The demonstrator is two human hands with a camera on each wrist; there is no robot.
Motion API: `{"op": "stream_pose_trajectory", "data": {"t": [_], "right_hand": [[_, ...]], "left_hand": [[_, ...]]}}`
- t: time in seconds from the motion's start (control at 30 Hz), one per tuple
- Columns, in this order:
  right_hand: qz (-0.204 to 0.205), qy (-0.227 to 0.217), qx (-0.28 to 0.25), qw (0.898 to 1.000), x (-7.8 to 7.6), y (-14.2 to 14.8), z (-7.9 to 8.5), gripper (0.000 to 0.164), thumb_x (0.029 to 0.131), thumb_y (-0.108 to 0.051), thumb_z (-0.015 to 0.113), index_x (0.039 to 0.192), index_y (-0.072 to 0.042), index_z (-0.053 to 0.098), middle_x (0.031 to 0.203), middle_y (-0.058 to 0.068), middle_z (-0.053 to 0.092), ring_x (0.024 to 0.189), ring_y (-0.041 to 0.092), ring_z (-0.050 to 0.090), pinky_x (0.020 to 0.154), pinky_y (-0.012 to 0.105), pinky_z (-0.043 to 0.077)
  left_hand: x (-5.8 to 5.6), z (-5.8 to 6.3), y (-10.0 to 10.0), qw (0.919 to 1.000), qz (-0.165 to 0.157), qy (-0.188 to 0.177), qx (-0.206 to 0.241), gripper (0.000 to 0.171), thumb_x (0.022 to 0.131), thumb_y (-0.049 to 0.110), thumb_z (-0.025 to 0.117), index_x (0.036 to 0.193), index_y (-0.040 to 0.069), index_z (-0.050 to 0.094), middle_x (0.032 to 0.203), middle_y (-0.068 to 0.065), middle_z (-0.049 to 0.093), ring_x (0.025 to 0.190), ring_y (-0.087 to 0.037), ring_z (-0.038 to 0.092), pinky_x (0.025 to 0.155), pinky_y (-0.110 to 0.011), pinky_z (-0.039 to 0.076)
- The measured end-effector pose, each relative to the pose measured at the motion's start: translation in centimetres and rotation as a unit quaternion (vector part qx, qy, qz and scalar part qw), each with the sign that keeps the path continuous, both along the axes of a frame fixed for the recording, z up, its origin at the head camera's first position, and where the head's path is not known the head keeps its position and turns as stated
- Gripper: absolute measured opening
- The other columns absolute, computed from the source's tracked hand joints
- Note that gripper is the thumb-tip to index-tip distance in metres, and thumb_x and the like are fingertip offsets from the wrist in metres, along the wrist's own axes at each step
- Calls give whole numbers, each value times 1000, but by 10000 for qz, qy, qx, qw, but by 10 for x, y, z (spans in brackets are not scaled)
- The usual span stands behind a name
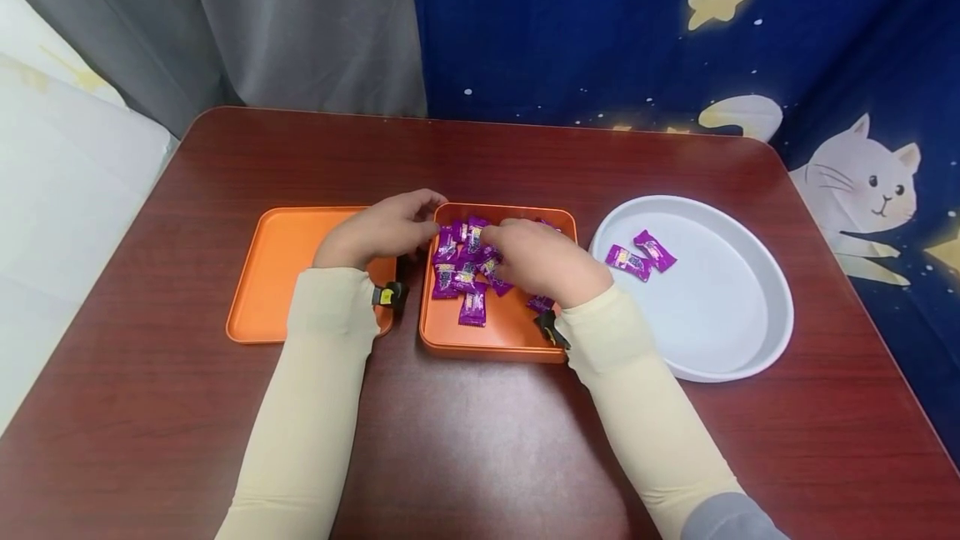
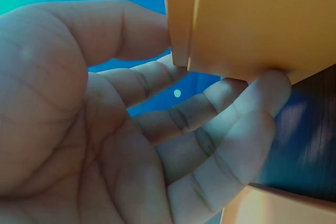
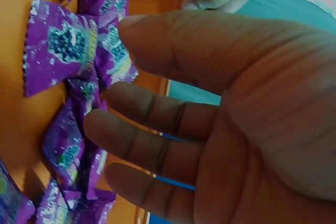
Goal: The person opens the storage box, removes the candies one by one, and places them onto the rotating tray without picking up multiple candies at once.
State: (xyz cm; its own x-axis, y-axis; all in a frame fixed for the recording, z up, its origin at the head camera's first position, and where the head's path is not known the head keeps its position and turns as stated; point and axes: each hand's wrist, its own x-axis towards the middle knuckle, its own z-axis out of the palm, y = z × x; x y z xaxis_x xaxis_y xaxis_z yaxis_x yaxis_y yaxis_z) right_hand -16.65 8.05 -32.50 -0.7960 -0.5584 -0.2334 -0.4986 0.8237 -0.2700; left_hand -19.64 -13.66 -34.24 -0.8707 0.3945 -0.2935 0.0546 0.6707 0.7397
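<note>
Several purple-wrapped candies (image 1: pixel 465 273) lie piled mostly in the left half of an orange box (image 1: pixel 517 338). My left hand (image 1: pixel 378 232) holds this box at its far left corner; in the left wrist view the thumb lies at the rim and curled fingertips touch the wall (image 2: pixel 262 19). My right hand (image 1: pixel 543 257) reaches down into the box over the candies. In the right wrist view, its thumb and fingers stand apart, with fingertips right at the candy wrappers (image 3: pixel 68 45) and nothing gripped between them.
To the left lies a flat orange lid (image 1: pixel 262 290), partly under my left forearm. A round white tray (image 1: pixel 720 315) stands on the right with two purple candies (image 1: pixel 641 257) near its left side. Everything sits on a dark red wooden table (image 1: pixel 480 440), with curtains behind.
</note>
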Motion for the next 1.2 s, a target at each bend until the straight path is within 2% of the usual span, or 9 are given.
{"op": "stream_pose_trajectory", "data": {"t": [0.3,0.53,0.73,0.97,1.2], "right_hand": [[40,39,89,9999,0,-5,-10,47,80,-28,72,125,-17,59,111,5,63,99,19,57,92,39,49],[8,-171,211,9996,1,-5,-11,43,80,-26,72,121,-17,61,109,4,64,95,18,56,92,39,49],[20,-213,321,9993,1,-6,-15,39,78,-26,74,114,-17,63,99,1,63,86,16,53,84,36,51],[-113,-301,299,9990,2,-6,-21,31,75,-25,77,101,-16,63,85,-1,60,74,16,54,66,28,50],[-290,-422,332,9981,4,-8,-22,34,74,-24,77,102,-15,60,84,1,60,73,17,54,63,29,50]], "left_hand": [[-1,0,0,10000,-13,-24,-49,42,94,22,48,135,14,41,110,-12,54,84,-29,56,74,-42,53],[-1,0,1,10000,-14,-13,-75,42,94,22,48,135,14,41,110,-12,54,84,-29,56,74,-42,53],[1,0,1,10000,38,-64,-27,42,94,22,49,135,14,41,110,-12,54,84,-30,56,75,-43,53],[3,-4,1,10000,56,16,-9,41,94,22,49,134,15,42,110,-12,54,83,-30,57,75,-43,53],[4,-5,0,10000,35,72,-58,41,94,22,49,134,15,42,109,-10,53,84,-30,56,75,-43,53]]}}
